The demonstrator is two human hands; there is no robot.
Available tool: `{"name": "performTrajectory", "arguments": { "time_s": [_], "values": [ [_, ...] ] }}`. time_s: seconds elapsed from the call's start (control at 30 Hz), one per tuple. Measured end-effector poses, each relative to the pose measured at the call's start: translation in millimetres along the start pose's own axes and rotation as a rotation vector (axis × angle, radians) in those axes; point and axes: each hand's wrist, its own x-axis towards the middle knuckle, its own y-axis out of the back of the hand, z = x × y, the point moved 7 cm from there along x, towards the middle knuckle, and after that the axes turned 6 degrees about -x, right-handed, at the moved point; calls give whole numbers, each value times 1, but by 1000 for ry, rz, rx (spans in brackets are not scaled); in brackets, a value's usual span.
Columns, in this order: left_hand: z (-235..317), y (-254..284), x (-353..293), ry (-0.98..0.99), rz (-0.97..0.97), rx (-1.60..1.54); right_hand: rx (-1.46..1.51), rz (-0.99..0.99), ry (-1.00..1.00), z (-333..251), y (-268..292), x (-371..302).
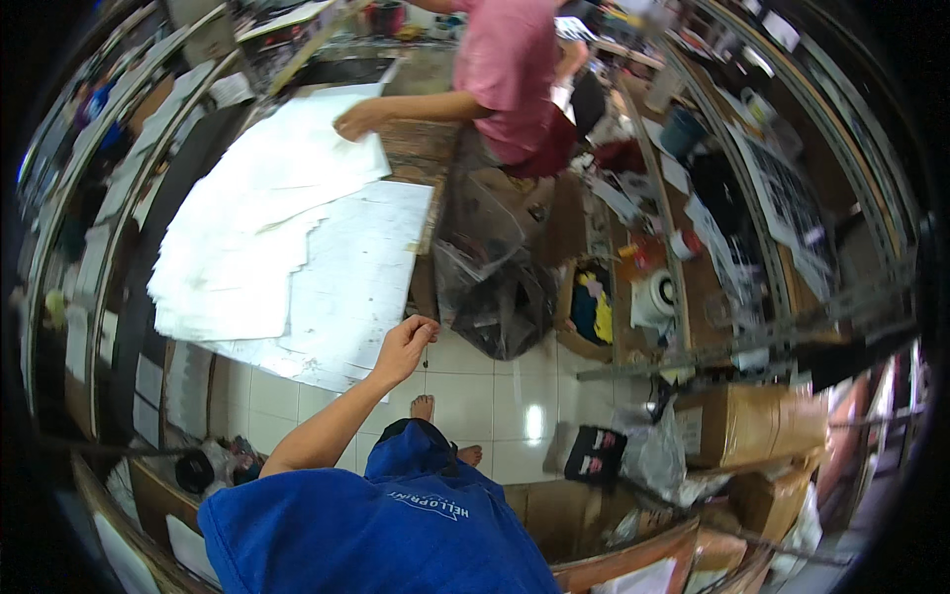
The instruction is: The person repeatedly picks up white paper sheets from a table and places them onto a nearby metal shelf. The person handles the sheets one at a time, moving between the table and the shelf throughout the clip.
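Observation:
My left hand [408, 348] hangs just off the near right corner of the work table, its fingers curled in and nothing showing in them. Nearest to it is a large white board [358, 287] with small dark marks. Fanned white sheets [233, 243] lie in overlapping layers over the board's left and far part. At the far end of these sheets, a co-worker in a pink shirt [515, 74] reaches out, and that person's hand [362, 120] is over the pile. My right hand is out of view.
A big clear plastic bag [500, 287] with dark contents stands right of the table. Cluttered shelves [727, 198] line the right side, racks [119, 188] the left. A cardboard box [752, 426] sits at lower right. A black bundle [596, 453] lies on the tiled floor [465, 396].

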Motion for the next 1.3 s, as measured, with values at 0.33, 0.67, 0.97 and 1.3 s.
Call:
{"name": "performTrajectory", "arguments": {
  "time_s": [0.33, 0.67, 0.97, 1.3],
  "values": [
    [91, 168, 62, -514, 545, 703, 438, -339, 807, -293, -207, 86],
    [84, 327, 251, -83, 364, 1779, 266, -618, 771, -550, -259, -51],
    [102, 199, 213, -559, 84, 1466, 757, -1219, 207, -646, -306, -207],
    [93, -99, 40, -775, -591, 814, 935, -1073, 683, -774, -258, -271]
  ]
}}
